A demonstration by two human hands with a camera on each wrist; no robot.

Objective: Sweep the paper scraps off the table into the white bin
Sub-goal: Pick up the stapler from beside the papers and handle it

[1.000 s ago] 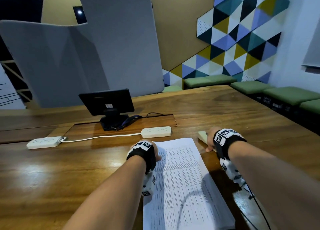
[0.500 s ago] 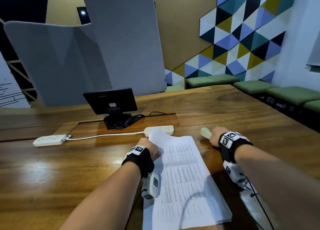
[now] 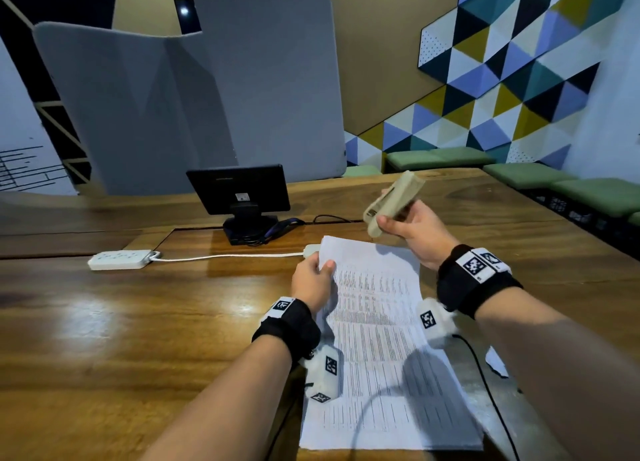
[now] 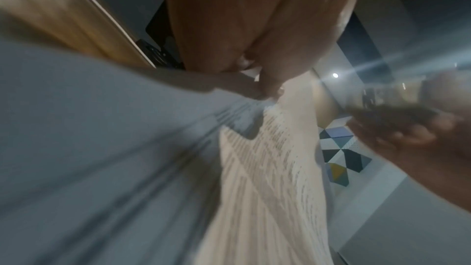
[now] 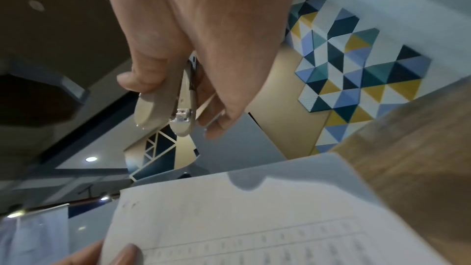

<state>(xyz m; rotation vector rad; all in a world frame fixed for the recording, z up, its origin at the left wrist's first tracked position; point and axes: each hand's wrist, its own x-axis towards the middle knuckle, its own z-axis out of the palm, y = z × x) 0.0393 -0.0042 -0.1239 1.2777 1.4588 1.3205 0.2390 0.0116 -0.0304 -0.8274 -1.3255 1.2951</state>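
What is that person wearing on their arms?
Both forearms are bare, with no sleeves. Each wrist has a black band carrying white tags printed with black square patterns. A small white camera box hangs under each wrist, and a thin black cable trails from the right one.

Counts on the wooden worktop (image 3: 104,339)

Two hands, left (image 3: 313,282) and right (image 3: 420,233); one beige stapler (image 3: 391,200); one printed white paper stack (image 3: 381,349); two white power strips (image 3: 119,259); one small black monitor (image 3: 239,188).

- looks like an office / meeting room
- big wooden bench (image 3: 121,322) with a small monitor (image 3: 239,192) and power strip (image 3: 119,259) beyond the fingers
- grey divider panels (image 3: 194,96), triangle wall art (image 3: 519,79), green cushioned seats (image 3: 595,193) further off
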